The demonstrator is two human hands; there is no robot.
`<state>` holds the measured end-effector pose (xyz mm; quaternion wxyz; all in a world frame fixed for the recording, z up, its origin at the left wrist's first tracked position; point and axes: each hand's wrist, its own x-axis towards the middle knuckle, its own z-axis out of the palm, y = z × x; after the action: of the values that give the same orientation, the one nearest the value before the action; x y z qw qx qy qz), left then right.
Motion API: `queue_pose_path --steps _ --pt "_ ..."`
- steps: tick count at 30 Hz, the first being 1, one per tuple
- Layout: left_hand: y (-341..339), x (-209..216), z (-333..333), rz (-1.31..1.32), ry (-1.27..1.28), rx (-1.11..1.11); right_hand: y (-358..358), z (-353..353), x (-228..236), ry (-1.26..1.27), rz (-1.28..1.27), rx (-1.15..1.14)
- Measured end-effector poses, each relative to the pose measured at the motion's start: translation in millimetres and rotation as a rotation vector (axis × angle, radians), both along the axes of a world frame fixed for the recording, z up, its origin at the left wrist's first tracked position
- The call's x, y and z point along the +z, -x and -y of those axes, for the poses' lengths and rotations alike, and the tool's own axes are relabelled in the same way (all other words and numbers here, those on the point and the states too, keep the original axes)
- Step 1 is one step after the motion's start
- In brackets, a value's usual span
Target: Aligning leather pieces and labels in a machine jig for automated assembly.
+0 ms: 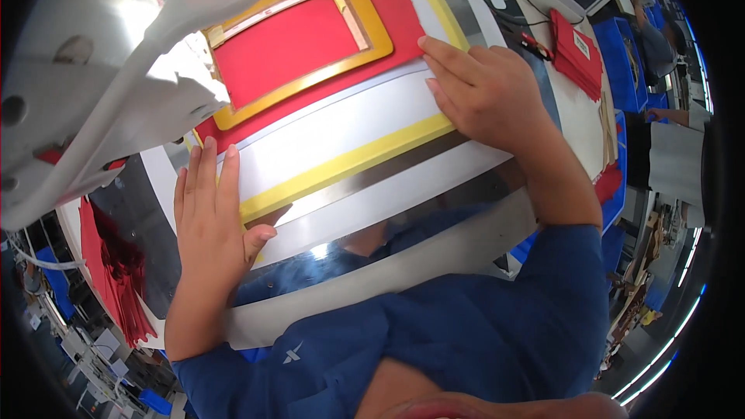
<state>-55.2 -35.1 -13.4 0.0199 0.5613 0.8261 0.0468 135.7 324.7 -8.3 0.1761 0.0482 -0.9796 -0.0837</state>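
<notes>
Beside the white machine head (116, 101), red fabric (283, 50) lies under a yellow frame (378, 25), over a white panel edged with yellow tape (349, 161). Left hand (208, 221) open flat, fingertips at its near-left corner; right hand (489, 93) half open, fingertips at its right edge; neither grips anything, likely just steadying. Machine head blocks the upper left; red stacks (575, 56) flank both sides.

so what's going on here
A person's left hand is spread at the near left edge of some red fabric, and the right hand has fingertips at its right edge. A yellow frame lies over the fabric, which shows through its opening. Beneath is a white sheet bordered with yellow tape.
</notes>
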Motion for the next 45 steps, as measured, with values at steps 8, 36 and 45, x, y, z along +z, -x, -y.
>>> queue_pose_path --steps 8,36,45 --pt "-6 -1 5 -0.004 0.073 -0.037 2 8 6 0.211 0.057 0.113" --pt "-6 -4 2 0.027 0.058 -0.087 3 7 2 0.36 0.21 0.113" --pt "-8 -3 4 0.079 0.01 -0.063 -3 -1 4 0.309 -0.002 0.0"
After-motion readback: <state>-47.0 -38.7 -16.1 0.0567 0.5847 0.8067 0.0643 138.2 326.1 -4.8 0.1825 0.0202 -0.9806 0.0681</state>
